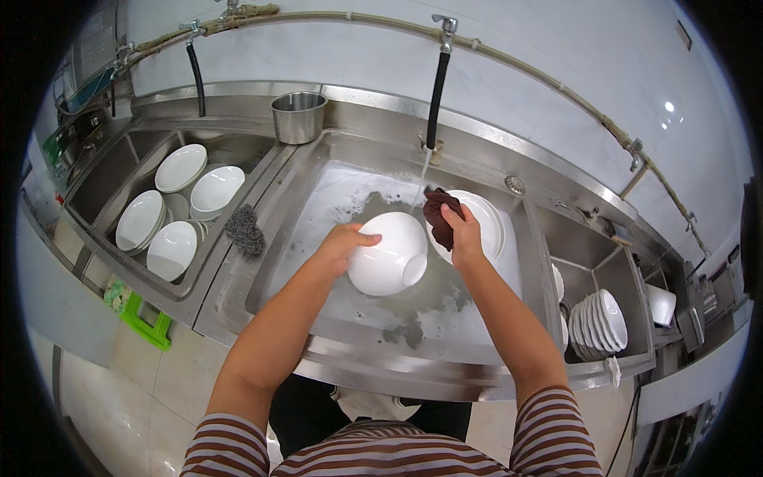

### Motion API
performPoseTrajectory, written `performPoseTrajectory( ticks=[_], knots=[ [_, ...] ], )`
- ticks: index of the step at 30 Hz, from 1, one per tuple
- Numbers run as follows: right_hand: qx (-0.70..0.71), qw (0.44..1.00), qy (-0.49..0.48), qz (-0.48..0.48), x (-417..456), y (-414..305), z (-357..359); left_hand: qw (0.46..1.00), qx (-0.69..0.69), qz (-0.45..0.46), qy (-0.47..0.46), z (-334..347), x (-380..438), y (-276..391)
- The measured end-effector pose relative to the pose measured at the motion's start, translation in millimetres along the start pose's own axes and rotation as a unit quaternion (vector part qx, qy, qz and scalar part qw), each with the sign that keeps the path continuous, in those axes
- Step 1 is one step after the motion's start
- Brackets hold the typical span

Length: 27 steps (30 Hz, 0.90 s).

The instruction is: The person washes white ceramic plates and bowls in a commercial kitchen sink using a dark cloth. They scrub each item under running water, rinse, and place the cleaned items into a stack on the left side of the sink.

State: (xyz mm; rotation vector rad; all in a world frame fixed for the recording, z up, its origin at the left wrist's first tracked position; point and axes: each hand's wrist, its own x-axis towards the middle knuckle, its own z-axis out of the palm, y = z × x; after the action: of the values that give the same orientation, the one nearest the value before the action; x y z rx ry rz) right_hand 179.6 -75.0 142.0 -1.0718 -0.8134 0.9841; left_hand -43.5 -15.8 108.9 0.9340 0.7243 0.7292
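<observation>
My left hand (344,245) grips the rim of a white bowl (387,256), thumb on its outer wall. The bowl is tilted over the soapy water, its foot ring facing down and to the right. A dark brown cloth (440,219) is bunched in my right hand (464,234), just right of the bowl. Behind that hand, stacked white plates (486,223) lie at the right side of the middle sink (334,325). Water runs from a black hose (438,101) into this sink, between the bowl and the cloth.
White dishes (179,167) stand in stacks in the left sink, and a row of white bowls (599,322) leans in the right sink. A steel wool scrubber (245,231) rests on the divider. Behind it stands a steel pot (299,118). Pipes (530,68) with taps cross the wall.
</observation>
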Motion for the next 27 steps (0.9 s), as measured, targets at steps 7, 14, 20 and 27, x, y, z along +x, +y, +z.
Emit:
performPoseTrajectory(
  ticks=[7, 14, 20, 27],
  knots=[
    [-0.391, 0.876, -0.026, -0.281, -46.5, 43.6, 75.4, 0.983, -0.097, 0.056, 0.145, 12.7, 9.0, -12.3],
    [-0.458, 0.857, 0.088, -0.220, 5.8, 48.0, 69.4, 0.991, -0.049, 0.043, 0.121, 18.1, -5.6, -14.3],
    [-0.037, 0.988, 0.148, 0.034, 10.8, 40.2, 18.5, 0.976, -0.208, 0.024, 0.057, 11.8, -14.5, 8.1],
    [-0.248, 0.953, 0.065, -0.159, -52.3, 63.4, 57.2, 0.943, -0.328, 0.020, 0.043, -11.2, 9.5, -5.2]
  ],
)
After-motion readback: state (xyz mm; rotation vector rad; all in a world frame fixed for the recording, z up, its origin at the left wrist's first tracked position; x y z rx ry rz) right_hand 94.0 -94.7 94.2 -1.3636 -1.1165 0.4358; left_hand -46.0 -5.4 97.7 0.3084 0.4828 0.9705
